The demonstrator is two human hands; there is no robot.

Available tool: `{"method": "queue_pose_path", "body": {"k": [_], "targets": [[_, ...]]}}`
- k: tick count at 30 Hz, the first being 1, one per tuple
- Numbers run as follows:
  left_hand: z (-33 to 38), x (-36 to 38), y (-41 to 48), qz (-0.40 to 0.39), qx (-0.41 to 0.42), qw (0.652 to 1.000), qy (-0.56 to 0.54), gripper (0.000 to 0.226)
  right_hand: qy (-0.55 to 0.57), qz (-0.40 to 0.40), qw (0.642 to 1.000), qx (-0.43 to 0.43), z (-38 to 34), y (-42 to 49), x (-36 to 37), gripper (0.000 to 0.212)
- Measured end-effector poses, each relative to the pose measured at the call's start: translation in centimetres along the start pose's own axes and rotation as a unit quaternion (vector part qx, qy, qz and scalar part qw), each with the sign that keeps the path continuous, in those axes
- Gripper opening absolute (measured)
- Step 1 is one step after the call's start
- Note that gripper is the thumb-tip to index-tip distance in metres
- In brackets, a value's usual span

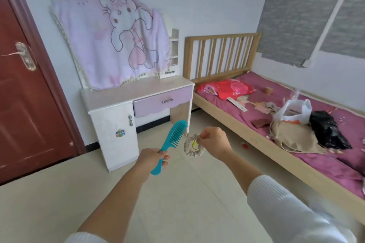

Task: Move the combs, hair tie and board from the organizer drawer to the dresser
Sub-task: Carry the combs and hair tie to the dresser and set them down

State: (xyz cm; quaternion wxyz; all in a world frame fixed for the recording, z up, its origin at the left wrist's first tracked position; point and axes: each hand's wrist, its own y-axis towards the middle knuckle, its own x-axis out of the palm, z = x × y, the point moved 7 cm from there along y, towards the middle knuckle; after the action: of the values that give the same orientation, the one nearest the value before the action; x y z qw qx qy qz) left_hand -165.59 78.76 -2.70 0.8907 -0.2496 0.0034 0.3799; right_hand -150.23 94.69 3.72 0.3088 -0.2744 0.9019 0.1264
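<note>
Left hand (153, 156) grips comb (170, 144); right hand (214, 140) apparently pinches hair tie (192, 147).

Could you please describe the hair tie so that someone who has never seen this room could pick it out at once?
Find the white and lilac dresser by the door; two hands are raised before it. The right hand pinches the hair tie, a ruffled beige fabric ring, beside the teal comb in the left hand.

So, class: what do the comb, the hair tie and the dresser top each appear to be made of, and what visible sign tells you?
Comb: likely moulded plastic; uniform teal colour, smooth, one-piece teeth and handle.
Hair tie: fabric over elastic, probably; beige, matte, gathered into ruffles.
Dresser top: looks like coated or laminated board; pale, smooth, faint sheen, though the core cannot be seen.
</note>
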Motion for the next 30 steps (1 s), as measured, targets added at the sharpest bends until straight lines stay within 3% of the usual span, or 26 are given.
{"method": "queue_pose_path", "body": {"k": [6, 10, 15, 21, 30], "targets": [[5.7, -4.7, 14.5, 0.047, 0.014, 0.999, -0.011, 0.018, 0.011, -0.032, 0.999, 0.003, -3.6, 16.2, 5.2, 0.022], [8.7, -8.2, 24.8, 0.088, 0.009, 0.996, -0.017, 0.014, 0.009, -0.047, 0.999, -0.008, -5.6, 26.6, 10.3, 0.017], [11.9, -12.8, 38.3, 0.069, -0.013, 0.993, -0.100, 0.014, 0.020, -0.055, 0.998, -0.002, -8.3, 39.4, 17.1, 0.025], [15.6, -17.6, 51.8, 0.066, -0.036, 0.989, -0.130, 0.009, 0.014, -0.069, 0.997, 0.019, -10.9, 52.5, 24.3, 0.005], [16.5, -20.5, 67.3, 0.125, -0.098, 0.977, -0.142, 0.020, 0.005, -0.120, 0.992, 0.033, -10.4, 67.9, 34.0, 0.006]]}}
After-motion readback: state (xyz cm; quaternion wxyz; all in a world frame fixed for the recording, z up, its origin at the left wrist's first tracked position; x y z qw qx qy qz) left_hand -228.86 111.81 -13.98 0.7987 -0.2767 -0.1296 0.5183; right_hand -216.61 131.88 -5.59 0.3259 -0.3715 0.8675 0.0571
